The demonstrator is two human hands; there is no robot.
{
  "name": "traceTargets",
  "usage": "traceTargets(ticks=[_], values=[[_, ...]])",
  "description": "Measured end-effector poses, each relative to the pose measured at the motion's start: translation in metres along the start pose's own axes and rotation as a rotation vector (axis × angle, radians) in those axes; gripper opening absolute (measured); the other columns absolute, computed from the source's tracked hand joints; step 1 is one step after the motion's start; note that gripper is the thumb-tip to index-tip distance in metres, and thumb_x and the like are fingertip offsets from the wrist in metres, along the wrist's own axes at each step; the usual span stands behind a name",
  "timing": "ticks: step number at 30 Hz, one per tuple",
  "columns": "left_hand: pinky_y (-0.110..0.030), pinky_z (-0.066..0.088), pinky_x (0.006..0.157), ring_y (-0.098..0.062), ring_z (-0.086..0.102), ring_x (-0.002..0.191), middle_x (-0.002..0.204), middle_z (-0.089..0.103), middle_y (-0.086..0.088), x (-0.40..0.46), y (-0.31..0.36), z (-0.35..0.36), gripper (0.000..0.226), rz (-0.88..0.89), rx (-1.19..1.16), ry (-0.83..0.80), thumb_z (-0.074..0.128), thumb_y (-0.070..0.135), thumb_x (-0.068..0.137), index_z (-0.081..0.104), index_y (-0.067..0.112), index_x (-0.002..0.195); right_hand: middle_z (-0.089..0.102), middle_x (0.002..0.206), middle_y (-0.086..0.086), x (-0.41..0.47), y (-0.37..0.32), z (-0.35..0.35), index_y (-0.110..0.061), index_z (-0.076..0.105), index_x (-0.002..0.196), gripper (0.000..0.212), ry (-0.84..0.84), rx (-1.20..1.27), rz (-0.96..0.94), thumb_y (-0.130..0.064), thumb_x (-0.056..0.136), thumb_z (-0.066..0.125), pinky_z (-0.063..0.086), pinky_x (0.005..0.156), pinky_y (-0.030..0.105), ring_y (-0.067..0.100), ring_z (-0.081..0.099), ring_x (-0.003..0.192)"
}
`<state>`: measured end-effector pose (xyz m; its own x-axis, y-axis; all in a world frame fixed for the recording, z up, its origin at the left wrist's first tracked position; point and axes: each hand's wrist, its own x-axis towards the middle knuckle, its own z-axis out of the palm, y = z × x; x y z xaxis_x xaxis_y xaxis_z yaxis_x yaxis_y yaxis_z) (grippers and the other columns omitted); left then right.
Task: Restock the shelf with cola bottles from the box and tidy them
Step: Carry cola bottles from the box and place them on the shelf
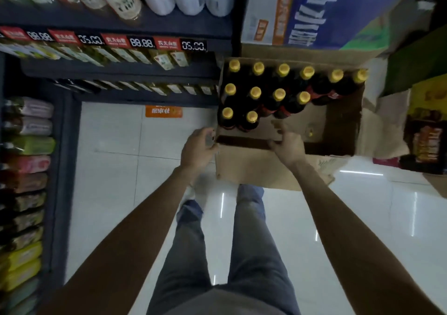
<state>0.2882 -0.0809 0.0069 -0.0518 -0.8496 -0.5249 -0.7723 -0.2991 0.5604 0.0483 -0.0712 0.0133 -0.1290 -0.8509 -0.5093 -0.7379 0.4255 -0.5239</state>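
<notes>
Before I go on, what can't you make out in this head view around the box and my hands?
- Left hand at the open brown cardboard box: motion blur hides its fingers and whether they grip anything.
- Dark yellow-capped cola bottles: labels mostly hidden by neighbouring bottles.
- Right hand: fingertips blurred over the box's near wall.

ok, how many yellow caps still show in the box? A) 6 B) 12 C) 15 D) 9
B: the cardboard box shows three rows of cola bottles, six caps at the back, four in the middle, two nearest the person, twelve in all; the right side of the two nearer rows holds none.
</notes>
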Motion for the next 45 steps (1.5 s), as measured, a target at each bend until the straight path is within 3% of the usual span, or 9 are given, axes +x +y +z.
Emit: traceTargets(ticks=[3, 11, 17, 22, 27, 33, 37, 41, 45], values=[[-0.042, 0.048, 0.092, -0.030, 0.051, 0.114, 0.124, 0.054, -0.015, 0.033, 0.008, 0.024, 0.055, -0.031, -0.024, 0.104, 0.073, 0.019, 0.078, 0.052, 0.011, 0.129, 0.058, 0.125, 0.016, 0.040, 0.007, 0.021, -0.014, 0.039, 0.139, 0.066, -0.100, -0.022, -0.064, -0.018, 0.081, 0.070, 0.049, 0.082, 0.041, 0.039, 0.058, 0.108], [-0.042, 0.047, 0.091, -0.031, 0.044, 0.122, 0.133, 0.048, -0.013, 0.088, 0.012, 0.061, 0.076, -0.004, 0.038, 0.213, 0.085, 0.025, 0.065, 0.050, 0.011, 0.131, 0.044, 0.139, 0.009, 0.091, 0.009, 0.070, -0.014, 0.030, 0.141, 0.090, -0.108, -0.069, 0.014, -0.035, 0.070, 0.080, 0.044, 0.093, 0.045, 0.032, 0.041, 0.128], [-0.040, 0.048, 0.086, -0.030, 0.046, 0.124, 0.134, 0.052, -0.010, 0.092, 0.013, 0.067, 0.069, 0.051, 0.178, 0.389, 0.086, 0.040, 0.057, 0.062, 0.011, 0.114, 0.058, 0.121, 0.012, 0.087, 0.006, 0.070, -0.011, 0.040, 0.132, 0.076, 0.009, -0.035, -0.013, -0.038, 0.071, 0.078, 0.047, 0.080, 0.041, 0.034, 0.056, 0.109], [-0.041, 0.043, 0.091, -0.031, 0.043, 0.125, 0.134, 0.050, -0.013, 0.070, 0.024, 0.055, 0.065, 0.122, 0.084, 0.466, 0.081, 0.044, 0.056, 0.062, 0.008, 0.107, 0.062, 0.116, 0.009, 0.058, 0.004, 0.034, -0.009, 0.048, 0.120, 0.070, 0.149, 0.136, -0.157, -0.027, 0.062, 0.084, 0.049, 0.078, 0.036, 0.029, 0.060, 0.106], [-0.039, 0.045, 0.098, -0.025, 0.047, 0.124, 0.135, 0.050, -0.008, 0.001, 0.042, 0.015, 0.073, 0.125, -0.240, 0.519, 0.077, 0.047, 0.055, 0.055, 0.009, 0.113, 0.060, 0.124, 0.005, 0.004, -0.028, -0.019, -0.013, 0.047, 0.122, 0.072, 0.134, 0.254, -0.301, -0.019, 0.061, 0.085, 0.048, 0.088, 0.029, 0.020, 0.057, 0.114], [-0.039, 0.053, 0.091, -0.012, 0.062, 0.109, 0.115, 0.063, 0.012, -0.115, 0.031, -0.048, 0.066, 0.131, -0.685, 0.616, 0.089, 0.019, 0.061, 0.052, 0.020, 0.115, 0.054, 0.119, 0.005, -0.068, -0.101, -0.044, -0.033, 0.045, 0.118, 0.066, -0.051, 0.421, -0.479, -0.031, 0.063, 0.082, 0.051, 0.089, 0.043, 0.021, 0.054, 0.114], [-0.027, 0.052, 0.084, -0.010, 0.066, 0.098, 0.103, 0.069, 0.011, -0.198, -0.002, -0.076, 0.056, 0.039, -0.772, 0.712, 0.086, 0.033, 0.060, 0.060, 0.021, 0.109, 0.060, 0.108, -0.006, -0.117, -0.161, -0.024, -0.015, 0.046, 0.122, 0.063, -0.245, 0.442, -0.542, -0.013, 0.070, 0.080, 0.045, 0.079, 0.009, -0.007, 0.058, 0.095], [-0.017, 0.049, 0.084, 0.001, 0.064, 0.091, 0.094, 0.069, 0.021, -0.297, -0.058, -0.084, 0.057, -0.066, -0.855, 0.898, 0.080, 0.039, 0.057, 0.059, 0.023, 0.108, 0.063, 0.106, -0.010, -0.183, -0.210, 0.031, -0.017, 0.051, 0.123, 0.067, -0.377, 0.392, -0.629, -0.034, 0.064, 0.079, 0.044, 0.077, 0.006, -0.006, 0.059, 0.090], [-0.014, 0.049, 0.075, 0.005, 0.062, 0.080, 0.085, 0.069, 0.015, -0.403, -0.120, -0.088, 0.045, -0.181, -0.987, 1.115, 0.074, 0.040, 0.056, 0.060, 0.026, 0.096, 0.061, 0.099, -0.016, -0.261, -0.249, 0.104, -0.024, 0.054, 0.113, 0.049, -0.534, 0.316, -0.720, -0.009, 0.073, 0.078, 0.042, 0.069, 0.001, -0.016, 0.058, 0.080]])
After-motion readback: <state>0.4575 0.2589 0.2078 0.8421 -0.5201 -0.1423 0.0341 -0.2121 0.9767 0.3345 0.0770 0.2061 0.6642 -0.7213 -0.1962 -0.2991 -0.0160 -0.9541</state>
